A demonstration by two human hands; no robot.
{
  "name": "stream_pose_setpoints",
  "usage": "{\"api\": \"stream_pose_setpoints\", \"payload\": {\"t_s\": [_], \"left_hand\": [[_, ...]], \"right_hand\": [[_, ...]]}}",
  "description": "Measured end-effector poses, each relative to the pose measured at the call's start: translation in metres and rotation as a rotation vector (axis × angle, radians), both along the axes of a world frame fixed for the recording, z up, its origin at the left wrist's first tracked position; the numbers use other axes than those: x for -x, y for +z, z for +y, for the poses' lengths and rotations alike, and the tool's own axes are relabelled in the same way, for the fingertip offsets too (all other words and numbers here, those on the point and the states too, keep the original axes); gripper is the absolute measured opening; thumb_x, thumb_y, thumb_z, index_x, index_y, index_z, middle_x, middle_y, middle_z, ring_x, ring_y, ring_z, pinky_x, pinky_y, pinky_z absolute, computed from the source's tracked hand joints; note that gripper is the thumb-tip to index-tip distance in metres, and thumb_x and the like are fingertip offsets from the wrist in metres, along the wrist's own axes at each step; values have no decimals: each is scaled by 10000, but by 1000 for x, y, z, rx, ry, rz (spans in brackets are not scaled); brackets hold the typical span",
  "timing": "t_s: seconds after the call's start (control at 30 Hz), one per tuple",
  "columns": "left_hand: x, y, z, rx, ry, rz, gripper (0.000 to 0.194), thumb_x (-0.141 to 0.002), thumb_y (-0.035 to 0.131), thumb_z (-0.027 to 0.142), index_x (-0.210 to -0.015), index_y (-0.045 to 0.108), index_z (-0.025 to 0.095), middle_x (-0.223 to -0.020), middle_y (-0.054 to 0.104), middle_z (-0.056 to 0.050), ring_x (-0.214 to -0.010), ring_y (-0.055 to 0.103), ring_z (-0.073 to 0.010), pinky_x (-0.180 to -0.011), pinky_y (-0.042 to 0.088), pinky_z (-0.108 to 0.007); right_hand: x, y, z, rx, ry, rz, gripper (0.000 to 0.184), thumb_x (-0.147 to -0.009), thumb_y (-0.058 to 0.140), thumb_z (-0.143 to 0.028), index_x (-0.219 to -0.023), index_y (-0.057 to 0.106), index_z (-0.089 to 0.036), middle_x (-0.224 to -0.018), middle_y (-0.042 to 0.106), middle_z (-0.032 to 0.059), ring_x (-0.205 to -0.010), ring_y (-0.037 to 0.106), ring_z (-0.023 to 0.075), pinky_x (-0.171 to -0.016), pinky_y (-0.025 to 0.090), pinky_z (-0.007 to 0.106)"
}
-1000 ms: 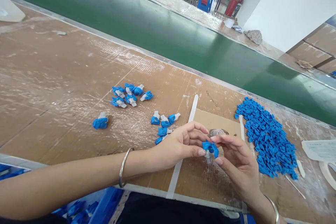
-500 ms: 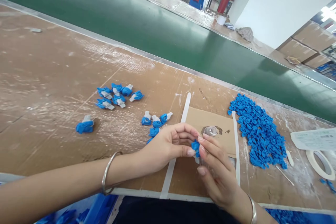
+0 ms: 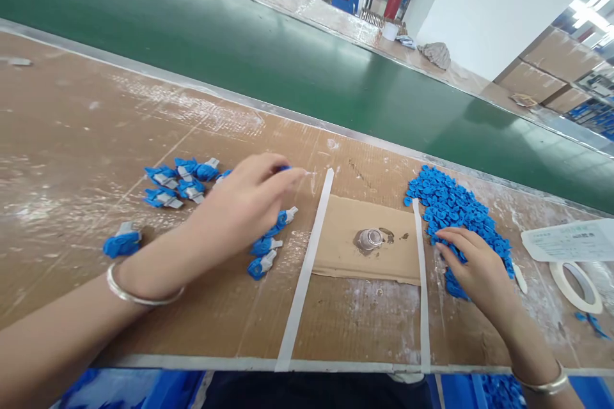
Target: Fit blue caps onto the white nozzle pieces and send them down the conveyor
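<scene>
Head camera view, looking down at a brown table [image 3: 57, 140] in front of a long green belt [image 3: 288, 83]. Starting at the far left, finding a lone blue-and-gray piece [image 3: 121, 244] lying close to the silver bangle [image 3: 137, 300] on the left wrist. Farther back and slightly to the right, seeing a cluster of similar pieces [image 3: 192, 190] lying close together. To the right of this cluster, holding the left hand [image 3: 235, 204] over the table, drawing its fingers together and pinching a blue bit [image 3: 284, 168] mostly hidden by them. Just beside that hand, on the near side, noticing a short row of blue-and-gray pieces [image 3: 263, 246] resting on the table. Continuing right, meeting a white tape strip [image 3: 306, 268], then a flat cardboard sheet [image 3: 336, 243] bearing a small, clear, round fixture [image 3: 371, 239] among dark stains, then a second tape strip [image 3: 423, 287]. Placing the fingertips of the right hand [image 3: 480, 268] at the left edge of a heap of small blue parts [image 3: 455, 198], leaving only a narrow gap between thumb and index finger; being unable to tell about any part caught there. At the far right, spotting a pale oval piece [image 3: 519, 278], a printed sheet [image 3: 568, 239], a roll of tape [image 3: 560, 281] lying flat and a blue scrap [image 3: 595, 324].
</scene>
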State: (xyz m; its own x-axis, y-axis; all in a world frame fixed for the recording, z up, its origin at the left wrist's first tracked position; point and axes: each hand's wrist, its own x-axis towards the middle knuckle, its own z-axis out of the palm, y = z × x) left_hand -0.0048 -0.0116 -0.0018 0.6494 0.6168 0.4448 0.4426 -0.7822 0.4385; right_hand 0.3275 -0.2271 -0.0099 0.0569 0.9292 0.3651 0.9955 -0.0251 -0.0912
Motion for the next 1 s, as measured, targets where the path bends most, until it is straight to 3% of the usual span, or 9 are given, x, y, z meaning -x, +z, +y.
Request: {"api": "stream_pose_setpoints", "payload": {"t_s": [0.1,0.23,0.3,0.4,0.53,0.63,0.8,1.0], "left_hand": [[13,-9,30,-124,67,269,289,-828,402,72,-889,662,181,-905,607,-144,-914,575,-330,-830,492,-504],[27,-16,46,-183,134,491,231,-777,429,75,-701,626,168,-759,573,-157,-836,551,-347,-768,483,-505],[26,-11,44,-173,137,501,236,-811,436,88,-710,639,152,-830,601,-168,-885,559,-332,-834,466,-491],[17,0,33,-76,28,479,244,-902,452,175,-799,670,140,-941,629,-149,-936,558,-288,-883,441,-439],[8,6,16,68,-145,548,204,-902,595,340,-839,678,164,-884,644,-91,-882,558,-255,-815,431,-377],[6,1,9,35,-177,615,114,-868,630,245,-795,642,158,-859,647,-81,-832,567,-242,-780,422,-359],[-1,1,0,79,-209,537,87,-900,534,176,-853,603,153,-842,653,-66,-810,602,-235,-757,424,-345],[-12,5,-22,410,-235,204,211,-912,494,213,-1116,547,203,-830,599,12,-708,583,-152,-668,435,-260]], "right_hand": [[-27,-15,0,116,78,-39,301,-984,450,-335,-956,724,-213,-980,743,94,-897,710,239,-792,595,390],[-34,-23,4,173,135,-36,340,-997,411,-339,-1006,727,-214,-958,720,100,-833,706,220,-732,600,351],[-34,-24,5,171,147,-45,390,-1013,376,-381,-999,727,-214,-922,698,94,-774,699,201,-666,594,315],[-36,-24,1,115,173,-66,420,-1022,368,-427,-951,725,-218,-897,681,79,-755,700,180,-624,585,277],[-33,-29,-13,-6,229,-106,387,-1027,379,-379,-980,729,-220,-958,723,79,-872,719,196,-735,598,296],[-26,-34,-25,-54,201,-134,366,-1025,388,-349,-989,722,-206,-1005,750,79,-896,726,209,-806,598,338],[-19,-40,-32,-53,37,-87,336,-1000,453,-400,-971,704,-178,-1052,757,101,-919,733,246,-837,595,402],[-26,-37,-24,-18,62,-64,310,-995,460,-391,-878,685,-212,-976,766,84,-862,732,231,-790,593,386]]}}
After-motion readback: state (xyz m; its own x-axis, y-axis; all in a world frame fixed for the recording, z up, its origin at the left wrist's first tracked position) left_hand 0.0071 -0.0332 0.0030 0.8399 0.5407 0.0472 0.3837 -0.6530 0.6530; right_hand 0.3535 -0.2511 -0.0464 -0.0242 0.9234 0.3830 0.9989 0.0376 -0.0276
